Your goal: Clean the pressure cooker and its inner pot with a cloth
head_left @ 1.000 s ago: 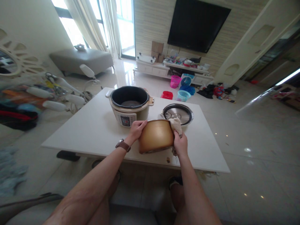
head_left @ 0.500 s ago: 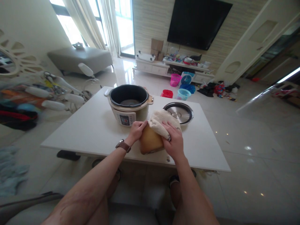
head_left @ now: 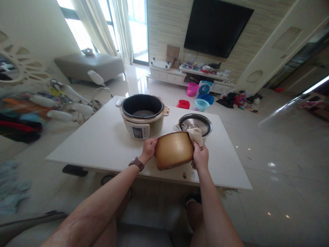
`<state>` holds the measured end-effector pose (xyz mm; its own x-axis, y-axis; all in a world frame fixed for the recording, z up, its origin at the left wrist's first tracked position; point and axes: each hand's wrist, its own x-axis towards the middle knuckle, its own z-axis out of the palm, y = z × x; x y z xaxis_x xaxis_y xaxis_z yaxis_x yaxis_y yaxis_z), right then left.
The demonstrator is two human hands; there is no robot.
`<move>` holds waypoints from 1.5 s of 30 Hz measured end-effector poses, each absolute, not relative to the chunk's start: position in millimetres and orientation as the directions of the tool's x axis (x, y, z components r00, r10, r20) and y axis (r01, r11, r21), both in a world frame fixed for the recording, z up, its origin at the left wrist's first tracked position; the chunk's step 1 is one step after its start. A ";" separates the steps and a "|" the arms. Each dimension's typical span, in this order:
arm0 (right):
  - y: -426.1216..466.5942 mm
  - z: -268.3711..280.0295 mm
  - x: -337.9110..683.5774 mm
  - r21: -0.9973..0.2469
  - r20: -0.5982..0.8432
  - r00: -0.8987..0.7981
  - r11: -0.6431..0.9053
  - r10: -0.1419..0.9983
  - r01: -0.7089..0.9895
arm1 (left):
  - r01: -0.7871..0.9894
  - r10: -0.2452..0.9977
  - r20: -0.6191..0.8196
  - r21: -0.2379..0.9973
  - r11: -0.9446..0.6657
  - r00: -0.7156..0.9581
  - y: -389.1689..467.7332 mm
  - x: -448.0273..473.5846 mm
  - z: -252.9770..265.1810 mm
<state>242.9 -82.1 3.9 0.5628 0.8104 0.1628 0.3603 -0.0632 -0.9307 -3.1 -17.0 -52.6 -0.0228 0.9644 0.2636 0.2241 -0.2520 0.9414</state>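
A gold-coloured inner pot [head_left: 174, 150] is tilted over the front part of the white table [head_left: 102, 144]. My left hand [head_left: 149, 150] grips its left rim, fingers closed. At the pot's right side, my right hand [head_left: 200, 156] is closed on a cream cloth [head_left: 195, 136], which lies over the rim there. The inside of the pot is turned away from me. Behind it stands an electric pressure cooker [head_left: 144, 121] with its top uncovered and a dark hollow inside. Its round lid [head_left: 203, 125] lies underside up to the right, partly covered by the cloth.
A small brown mark or bit [head_left: 184, 175] is near the table's front edge. On the floor beyond are a red basin [head_left: 183, 104], a light blue basket [head_left: 201, 105] and a pink basket [head_left: 192, 89]. A white multi-armed lamp [head_left: 77, 103] lies to the left.
The cloth has moved from the front of the pot to its right rim with my right hand, uncovering the gold side. My left hand stays at the left rim.
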 end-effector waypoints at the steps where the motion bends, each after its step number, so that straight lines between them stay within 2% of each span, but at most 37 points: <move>1: -82.1 3.9 243.6 -0.932 0.160 0.567 -0.066 0.808 0.356 | 0.232 0.962 0.275 0.935 -0.268 0.004 -15.6 -3.1 -48.1; 7: -83.8 1.8 243.3 -0.923 0.181 0.547 -0.050 0.818 0.381 | 0.196 0.949 0.288 0.931 -0.309 0.126 -10.8 3.1 -19.6; 11: -90.3 6.1 237.2 -0.869 0.299 0.458 0.040 0.837 0.494 | 0.242 0.958 0.264 0.928 -0.284 0.113 -13.4 7.7 -17.0; 13: -95.8 11.7 232.1 -0.787 0.423 0.318 0.170 0.849 0.593 | 0.254 0.960 0.261 0.926 -0.279 0.102 -13.7 7.6 -18.9; 15: -102.4 19.0 225.9 -0.646 0.521 0.106 0.311 0.847 0.697 | 0.255 0.960 0.260 0.926 -0.278 0.103 -13.2 6.3 -21.3; 17: -108.4 26.6 219.5 -0.505 0.533 -0.093 0.404 0.841 0.762 | 0.245 0.959 0.261 0.928 -0.281 0.112 -12.8 4.5 -23.5; 19: -111.5 31.8 214.7 -0.442 0.513 -0.184 0.441 0.839 0.781 | 0.232 0.959 0.263 0.931 -0.282 0.109 -13.0 3.0 -25.3; 21: -110.2 32.8 213.2 -0.480 0.519 -0.144 0.427 0.843 0.766 | 0.223 0.960 0.266 0.934 -0.280 0.092 -14.0 2.3 -27.0; 24: -101.6 26.1 217.5 -0.666 0.518 0.103 0.325 0.849 0.671 | 0.205 0.961 0.272 0.939 -0.276 0.051 -16.0 2.4 -30.9; 27: -92.1 15.0 226.0 -0.848 0.389 0.368 0.173 0.845 0.501 | 0.175 0.962 0.274 0.947 -0.271 0.011 -17.3 2.7 -40.0; 29: -88.3 9.2 231.4 -0.903 0.297 0.463 0.088 0.835 0.422 | 0.173 0.961 0.276 0.947 -0.269 -0.019 -17.9 2.6 -49.3; 35: -86.1 4.2 240.1 -0.926 0.227 0.578 -0.011 0.783 0.378 | 0.227 0.967 0.251 0.945 -0.238 -0.031 -15.6 1.1 -62.1; 40: -86.4 5.0 239.1 -0.932 0.224 0.579 -0.003 0.784 0.364 | 0.233 0.948 0.313 0.919 -0.319 0.063 -9.5 4.1 -33.0; 45: -90.3 6.5 231.5 -0.913 0.272 0.544 0.035 0.794 0.407 | 0.247 0.948 0.296 0.916 -0.316 0.117 -10.3 9.9 -16.7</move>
<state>231.5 -90.3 6.5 0.5438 0.7938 0.2724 0.4067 0.0347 -0.9129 9.9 -10.3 -16.7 0.1167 0.9481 0.2957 0.2470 -0.3161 0.9160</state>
